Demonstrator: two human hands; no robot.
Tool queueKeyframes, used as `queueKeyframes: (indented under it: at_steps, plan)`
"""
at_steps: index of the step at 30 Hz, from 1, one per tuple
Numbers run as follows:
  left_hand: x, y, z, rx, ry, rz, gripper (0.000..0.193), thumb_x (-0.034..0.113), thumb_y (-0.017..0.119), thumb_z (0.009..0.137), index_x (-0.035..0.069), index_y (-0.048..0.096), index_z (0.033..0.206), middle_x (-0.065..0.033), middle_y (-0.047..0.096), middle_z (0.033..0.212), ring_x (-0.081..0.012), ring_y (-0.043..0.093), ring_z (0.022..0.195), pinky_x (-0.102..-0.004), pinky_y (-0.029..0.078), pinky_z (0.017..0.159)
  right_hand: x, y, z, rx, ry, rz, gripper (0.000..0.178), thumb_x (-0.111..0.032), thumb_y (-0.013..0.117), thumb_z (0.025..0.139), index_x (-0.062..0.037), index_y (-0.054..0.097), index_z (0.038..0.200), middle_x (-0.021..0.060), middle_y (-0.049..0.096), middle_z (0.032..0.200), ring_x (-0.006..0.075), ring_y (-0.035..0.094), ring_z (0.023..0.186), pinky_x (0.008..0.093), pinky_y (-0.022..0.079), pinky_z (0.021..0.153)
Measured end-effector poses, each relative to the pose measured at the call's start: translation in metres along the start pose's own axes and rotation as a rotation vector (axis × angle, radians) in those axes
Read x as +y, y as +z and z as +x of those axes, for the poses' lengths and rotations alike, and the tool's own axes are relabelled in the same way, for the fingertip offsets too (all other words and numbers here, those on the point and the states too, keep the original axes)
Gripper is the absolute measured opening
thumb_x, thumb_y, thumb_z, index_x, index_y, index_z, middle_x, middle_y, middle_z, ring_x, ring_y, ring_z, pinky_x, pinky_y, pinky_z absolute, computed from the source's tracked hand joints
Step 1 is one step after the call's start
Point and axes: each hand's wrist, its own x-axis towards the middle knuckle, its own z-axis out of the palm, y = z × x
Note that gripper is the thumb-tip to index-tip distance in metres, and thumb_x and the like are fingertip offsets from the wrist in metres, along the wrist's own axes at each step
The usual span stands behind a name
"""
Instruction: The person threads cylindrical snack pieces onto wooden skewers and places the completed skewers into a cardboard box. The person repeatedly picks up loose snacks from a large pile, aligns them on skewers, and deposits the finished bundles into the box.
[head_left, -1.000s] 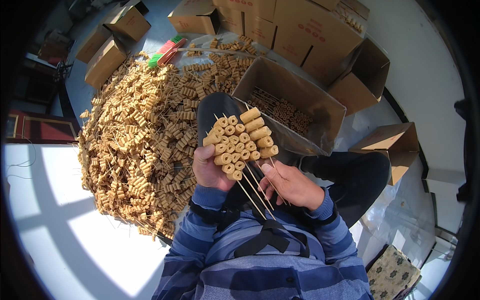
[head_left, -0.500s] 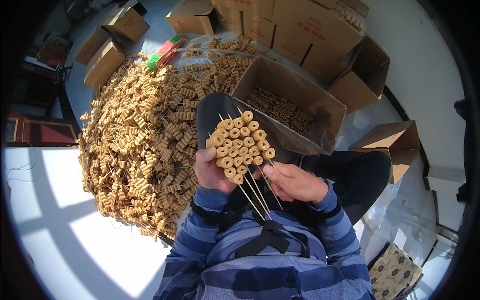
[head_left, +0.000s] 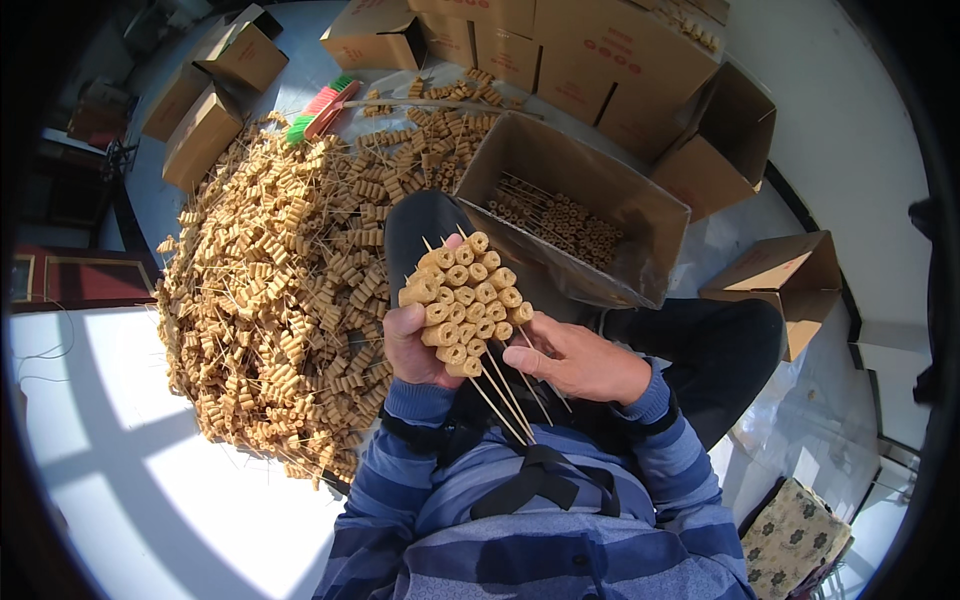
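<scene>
My left hand is wrapped round a bundle of skewers, held above my lap. Tan, hollow rolled pieces are packed tightly on the sticks, and their round ends face up. Thin pointed tips stick out at the upper left, and several bare sticks run down toward my belly. My right hand is at the bundle's lower right side, its index finger against the rolls and its thumb over the bare sticks. Its other fingers are mostly hidden underneath.
A large heap of similar skewers covers the floor to my left. Beyond my knees stands an open carton, partly filled with skewers. More cardboard boxes stand behind it, and another open box lies right. A red-and-green brush lies beyond the heap.
The bundle and my left hand have shifted slightly left. My right hand has moved up and left against the rolls, its fingers straighter and its thumb further out.
</scene>
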Motion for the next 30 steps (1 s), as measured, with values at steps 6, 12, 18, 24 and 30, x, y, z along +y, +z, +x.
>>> queueKeyframes:
  at_steps: [6,12,18,24,30]
  plan:
    - [0.005,0.013,0.003,0.058,0.087,0.132,0.103,0.035,0.066,0.073,0.006,0.016,0.159,-0.0176,0.037,0.153,-0.0348,0.044,0.138,-0.0507,0.037,0.116,-0.037,0.000,0.002,0.359,-0.226,-0.202,0.126,-0.064,0.080,0.074,0.0080,0.015,0.153,0.0302,0.029,0.153,0.0395,0.030,0.145,0.0452,0.026,0.120]
    - [0.001,0.019,0.003,0.094,0.179,0.207,0.104,0.035,0.064,0.073,0.008,0.013,0.159,-0.0145,0.033,0.157,-0.0320,0.039,0.142,-0.0468,0.029,0.121,-0.048,0.031,0.035,0.443,-0.216,-0.210,0.124,-0.053,0.082,0.073,0.0125,0.013,0.151,0.0349,0.026,0.152,0.0438,0.027,0.145,0.0447,0.026,0.120]
    - [-0.003,0.015,0.003,0.146,0.195,0.343,0.101,0.047,0.060,0.081,0.004,0.012,0.159,-0.0155,0.033,0.157,-0.0324,0.038,0.142,-0.0476,0.031,0.119,-0.042,0.030,0.037,0.449,-0.139,-0.141,0.119,-0.052,0.081,0.072,0.0128,0.018,0.149,0.0339,0.033,0.147,0.0432,0.035,0.140,0.0433,0.032,0.117]
    - [-0.015,0.018,0.007,0.173,0.315,0.358,0.095,0.072,0.036,0.096,0.000,0.020,0.156,-0.0177,0.038,0.154,-0.0306,0.044,0.137,-0.0461,0.035,0.116,-0.043,0.023,0.039,0.420,-0.118,-0.074,0.114,-0.048,0.081,0.071,0.0127,0.021,0.147,0.0319,0.038,0.143,0.0396,0.041,0.136,0.0411,0.035,0.114]
    - [-0.022,0.024,0.018,0.190,0.322,0.477,0.102,0.075,0.042,0.093,0.003,0.012,0.159,-0.0172,0.034,0.155,-0.0301,0.041,0.139,-0.0449,0.033,0.117,-0.038,0.009,0.043,0.363,-0.175,0.024,0.105,-0.040,0.082,0.071,0.0096,0.025,0.143,0.0270,0.044,0.135,0.0341,0.048,0.129,0.0386,0.040,0.110]
